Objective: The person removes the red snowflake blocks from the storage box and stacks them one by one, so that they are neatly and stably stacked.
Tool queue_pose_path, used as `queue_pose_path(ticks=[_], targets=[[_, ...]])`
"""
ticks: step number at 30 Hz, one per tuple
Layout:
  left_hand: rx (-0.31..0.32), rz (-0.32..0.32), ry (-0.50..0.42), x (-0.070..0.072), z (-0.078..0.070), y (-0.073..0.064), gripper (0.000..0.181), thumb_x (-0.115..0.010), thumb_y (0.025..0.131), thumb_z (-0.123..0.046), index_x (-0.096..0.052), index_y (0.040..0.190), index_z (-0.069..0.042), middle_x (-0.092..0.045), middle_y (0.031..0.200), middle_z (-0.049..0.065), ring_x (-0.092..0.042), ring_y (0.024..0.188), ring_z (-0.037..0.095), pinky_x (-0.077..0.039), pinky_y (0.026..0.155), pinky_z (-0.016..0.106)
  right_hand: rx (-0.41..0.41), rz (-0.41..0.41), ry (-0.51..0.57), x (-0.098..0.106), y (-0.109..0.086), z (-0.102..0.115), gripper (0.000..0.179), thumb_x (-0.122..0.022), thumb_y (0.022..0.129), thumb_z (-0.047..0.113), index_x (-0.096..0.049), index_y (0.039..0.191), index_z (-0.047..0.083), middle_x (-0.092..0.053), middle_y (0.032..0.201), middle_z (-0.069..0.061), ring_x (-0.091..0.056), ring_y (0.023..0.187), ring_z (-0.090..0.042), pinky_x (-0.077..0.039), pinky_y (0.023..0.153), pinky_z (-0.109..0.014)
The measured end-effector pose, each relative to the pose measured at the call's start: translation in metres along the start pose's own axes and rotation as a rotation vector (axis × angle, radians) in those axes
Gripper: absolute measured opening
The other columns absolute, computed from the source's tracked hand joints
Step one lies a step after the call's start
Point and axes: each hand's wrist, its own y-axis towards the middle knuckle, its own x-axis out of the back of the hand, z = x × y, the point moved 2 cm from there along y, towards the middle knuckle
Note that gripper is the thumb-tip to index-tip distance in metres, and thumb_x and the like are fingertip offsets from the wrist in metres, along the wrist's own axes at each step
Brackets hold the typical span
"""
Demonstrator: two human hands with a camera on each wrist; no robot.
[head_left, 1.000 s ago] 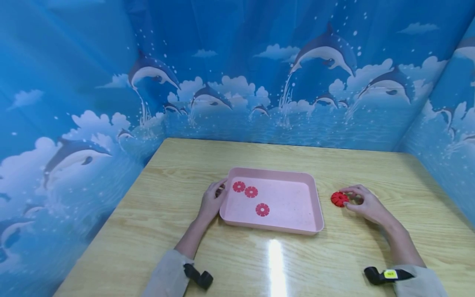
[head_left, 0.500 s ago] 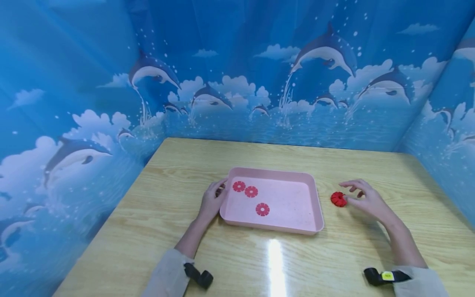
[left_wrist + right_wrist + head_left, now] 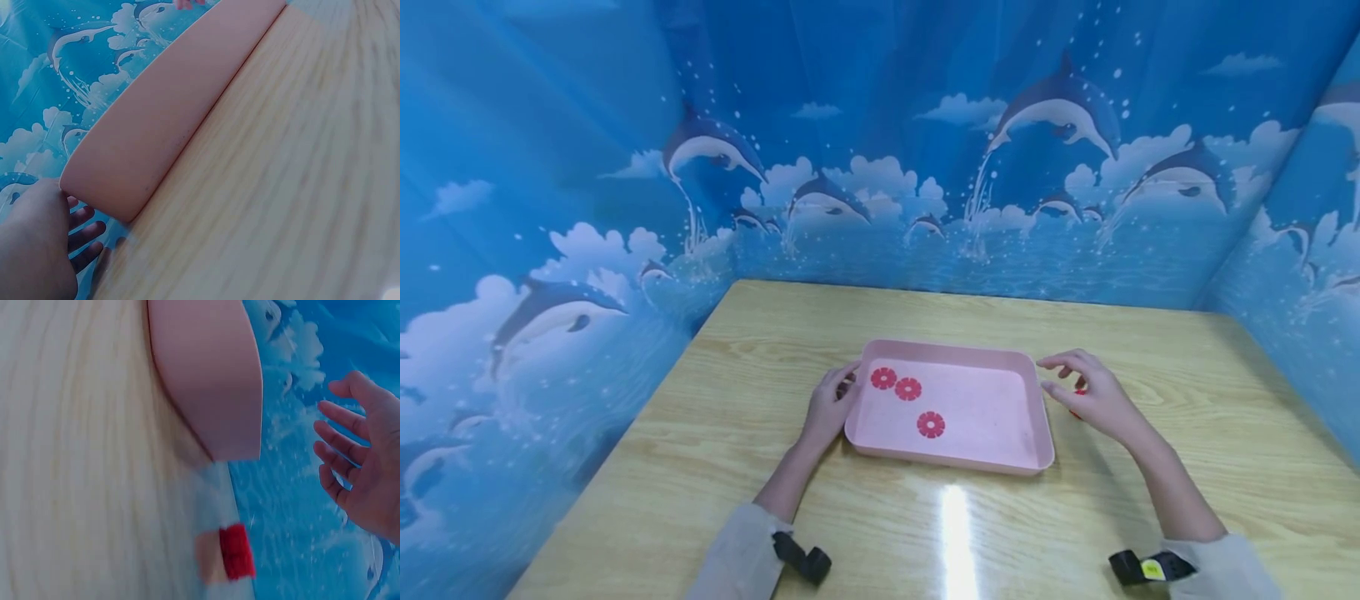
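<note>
Red, flat, flower-notched discs (image 3: 922,424), three in all, lie in the shallow pink rectangular tray (image 3: 981,407) at the centre of the frame, two side by side at its left and one lower. Nearest, a person's pale sleeves (image 3: 737,550) enter along the bottom edge, a small black wrist camera (image 3: 802,559) strapped at each cuff. Farther in, the left hand (image 3: 827,408) rests against the tray's left wall, apparently to steady it; whether it grips the rim cannot be told. Right of centre, the right hand (image 3: 1092,393) hangs near the tray's upper right corner, fingers parted, holding nothing. Largely hidden by it in the head view, a squat red stack (image 3: 237,552) stands on the wood-grain table (image 3: 775,333) outside the tray, presumably placed for easy reach. Beyond, a blue dolphin-printed curtain (image 3: 880,100) fills the upper frame.
</note>
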Motion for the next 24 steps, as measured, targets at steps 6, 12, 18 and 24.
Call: queue_pose_path(ticks=[6,12,18,24], targets=[[0.0,0.002,-0.003,0.0,0.0,-0.001,0.033,-0.059,0.087,-0.003,-0.057,0.12,0.002,-0.058,0.1,0.014,-0.057,0.084,0.026,-0.05,0.077,0.036,-0.034,0.058,0.009,-0.023,0.02,0.023,0.025,-0.064,0.085,0.012,-0.063,0.105,-0.002,-0.057,0.097,-0.013,-0.05,0.085,-0.027,-0.044,0.064,-0.033],[-0.002,0.001,0.0,0.0,0.001,-0.001,0.033,-0.059,0.088,-0.004,-0.057,0.121,0.001,-0.058,0.1,0.014,-0.058,0.084,0.027,-0.051,0.077,0.035,-0.041,0.114,0.005,-0.051,0.037,0.043,0.027,-0.068,0.082,0.016,-0.065,0.103,0.0,-0.058,0.093,-0.008,-0.053,0.085,-0.026,-0.046,0.067,-0.034],[-0.002,-0.001,0.006,0.0,0.001,-0.001,0.033,-0.059,0.087,-0.003,-0.057,0.12,0.001,-0.058,0.099,0.014,-0.058,0.084,0.026,-0.051,0.077,0.035,-0.047,0.172,0.014,-0.08,0.051,0.06,0.03,-0.069,0.08,0.021,-0.065,0.104,0.003,-0.06,0.098,-0.008,-0.053,0.086,-0.022,-0.048,0.068,-0.033],[-0.014,-0.005,-0.007,0.0,0.0,-0.001,0.033,-0.059,0.087,-0.002,-0.058,0.119,0.003,-0.058,0.098,0.014,-0.058,0.084,0.027,-0.051,0.076,0.035,-0.103,0.246,0.005,-0.112,0.059,0.062,0.029,-0.071,0.078,0.023,-0.065,0.103,0.008,-0.056,0.096,-0.002,-0.052,0.087,-0.018,-0.048,0.068,-0.03]])
